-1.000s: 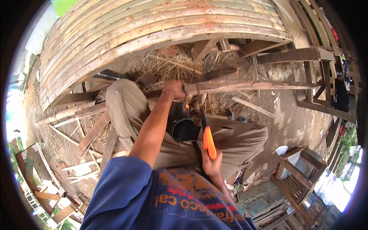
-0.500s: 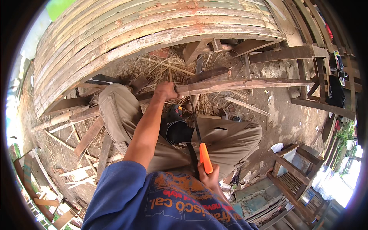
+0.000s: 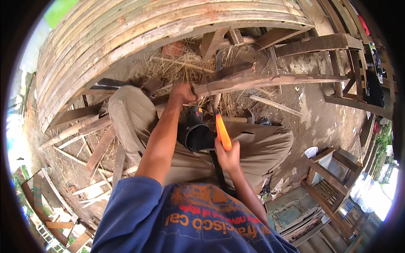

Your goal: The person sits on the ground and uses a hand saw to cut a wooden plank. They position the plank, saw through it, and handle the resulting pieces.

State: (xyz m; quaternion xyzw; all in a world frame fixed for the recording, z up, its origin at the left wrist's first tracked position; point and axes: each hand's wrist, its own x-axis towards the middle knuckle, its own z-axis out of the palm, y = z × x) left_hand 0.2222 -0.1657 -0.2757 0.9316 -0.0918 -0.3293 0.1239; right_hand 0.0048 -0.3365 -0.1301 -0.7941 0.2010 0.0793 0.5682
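Note:
My left hand (image 3: 183, 93) is closed around a long wooden beam (image 3: 270, 82), pressing it from above near its middle. The beam runs across in front of me toward the wooden frame at the right. Just right of that hand, the thin dark blade of a handsaw (image 3: 223, 133) crosses the beam. Its orange handle sits in my right hand (image 3: 228, 155), fingers wrapped round the grip in front of my knees. Where the teeth meet the wood is too small to make out.
A large slatted wooden platform (image 3: 168, 31) spans the far side. Straw (image 3: 179, 69) and scrap wood (image 3: 101, 149) litter the ground. A wooden frame (image 3: 314, 45) stands at far right, a small wooden chair (image 3: 331, 177) at near right. A loose wood strip (image 3: 276, 106) lies beyond my right knee.
My right hand has pushed the saw forward, away from my body, so its handle is now closer to the beam. The left hand keeps its hold on the beam.

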